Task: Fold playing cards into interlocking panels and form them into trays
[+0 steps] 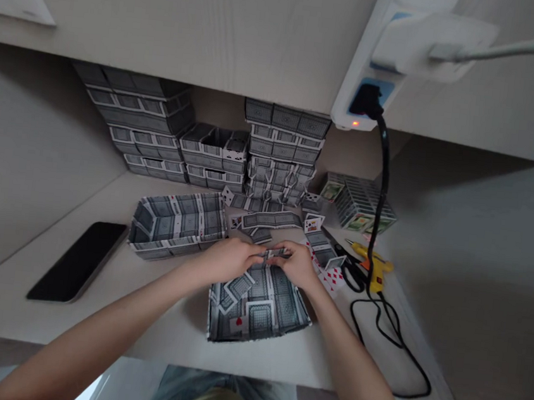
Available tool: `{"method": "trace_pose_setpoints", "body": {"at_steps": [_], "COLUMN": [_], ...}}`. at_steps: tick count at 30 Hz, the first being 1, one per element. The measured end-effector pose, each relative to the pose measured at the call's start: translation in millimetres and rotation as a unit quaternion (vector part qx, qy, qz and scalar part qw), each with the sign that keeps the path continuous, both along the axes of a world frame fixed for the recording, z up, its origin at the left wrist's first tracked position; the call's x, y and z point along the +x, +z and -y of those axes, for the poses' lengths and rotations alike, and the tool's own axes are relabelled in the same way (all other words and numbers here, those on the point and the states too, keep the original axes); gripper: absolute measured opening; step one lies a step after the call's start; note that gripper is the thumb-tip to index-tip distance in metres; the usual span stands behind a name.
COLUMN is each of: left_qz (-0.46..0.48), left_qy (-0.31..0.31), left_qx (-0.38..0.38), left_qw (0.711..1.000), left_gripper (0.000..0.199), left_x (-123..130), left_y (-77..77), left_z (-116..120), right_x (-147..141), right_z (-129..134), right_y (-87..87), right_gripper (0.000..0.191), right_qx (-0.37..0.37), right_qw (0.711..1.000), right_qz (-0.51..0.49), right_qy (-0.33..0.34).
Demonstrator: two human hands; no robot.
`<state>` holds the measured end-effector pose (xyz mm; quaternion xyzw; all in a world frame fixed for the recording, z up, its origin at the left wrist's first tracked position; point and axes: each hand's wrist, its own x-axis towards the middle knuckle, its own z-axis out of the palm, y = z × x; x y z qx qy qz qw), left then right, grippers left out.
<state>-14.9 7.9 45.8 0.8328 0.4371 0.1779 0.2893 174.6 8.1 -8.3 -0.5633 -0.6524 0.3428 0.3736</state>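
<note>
A box made of playing cards (pixel 285 300) stands on the desk close in front of me, with several loose cards lying inside it. At its far wall, my left hand (pixel 231 260) pinches the rim from the left. My right hand (pixel 296 264) grips the same rim a little to the right, fingers bent over the edge. The two sets of fingertips nearly meet, and part of the rim is hidden beneath them. Left of my left hand sits a second open card box (pixel 176 222). A folded strip of joined cards (pixel 272 221) lies beyond my hands.
Stacked card boxes (pixel 285 141) line the back, with more stacks (pixel 145 130) at left. A phone (pixel 78 261) lies left. On the right are black scissors (pixel 353 273), a yellow glue gun (pixel 376 272) with its cord, and card packs (pixel 362 203). A power strip (pixel 370 77) hangs above.
</note>
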Motion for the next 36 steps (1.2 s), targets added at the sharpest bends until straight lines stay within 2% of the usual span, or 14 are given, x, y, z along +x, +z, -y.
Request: {"method": "trace_pose_setpoints", "body": {"at_steps": [3,5,11,15,19,22,24,26,27,29,32,36], "left_qz": [-0.137,-0.163,-0.177,-0.256,-0.303,-0.297,-0.264,-0.249,-0.261,-0.312,-0.387,-0.398], "left_qy": [-0.048,-0.056,-0.069,-0.061,-0.052,-0.032,-0.021,-0.032,-0.039,-0.054,-0.072,-0.093], "left_qx": [0.012,0.02,0.052,0.077,0.094,0.137,0.207,0.241,0.229,0.152,0.032,0.023], "left_qw": [0.989,0.985,0.98,0.962,0.947,0.944,0.942,0.937,0.937,0.936,0.919,0.912], "left_gripper": [0.053,0.059,0.044,0.03,0.025,0.031,0.034,0.027,0.023,0.019,0.015,0.017], "left_x": [-11,-16,-10,-1,3,6,9,14,16,21,31,42], "left_y": [7.1,8.8,7.2,5.7,5.6,15.1,26.1,36.5,39.9,41.1,30.4,12.1], "left_z": [-3,-7,-14,-11,-8,-1,7,16,21,29,35,31], "right_x": [4,6,10,10,10,11,12,13,13,14,15,17], "right_z": [-1,-3,-6,-5,-5,-6,-7,-7,-7,-7,-7,-8], "right_y": [1.7,1.9,-0.6,0.0,0.1,-1.7,-3.0,-3.8,-4.1,-4.3,-4.2,-2.8], "right_gripper": [0.02,0.021,0.022,0.019,0.019,0.023,0.025,0.028,0.029,0.03,0.03,0.025], "right_qx": [0.011,0.014,0.018,0.029,0.032,0.036,0.042,0.047,0.05,0.058,0.071,0.098], "right_qw": [0.999,0.999,0.999,0.999,0.999,0.999,0.999,0.999,0.999,0.998,0.996,0.986], "right_qz": [0.021,0.032,0.03,0.025,0.024,0.015,0.009,0.01,0.009,-0.003,-0.05,-0.114], "right_qy": [-0.022,-0.035,-0.031,0.009,0.02,0.01,0.007,0.005,0.002,-0.009,-0.029,-0.072]}}
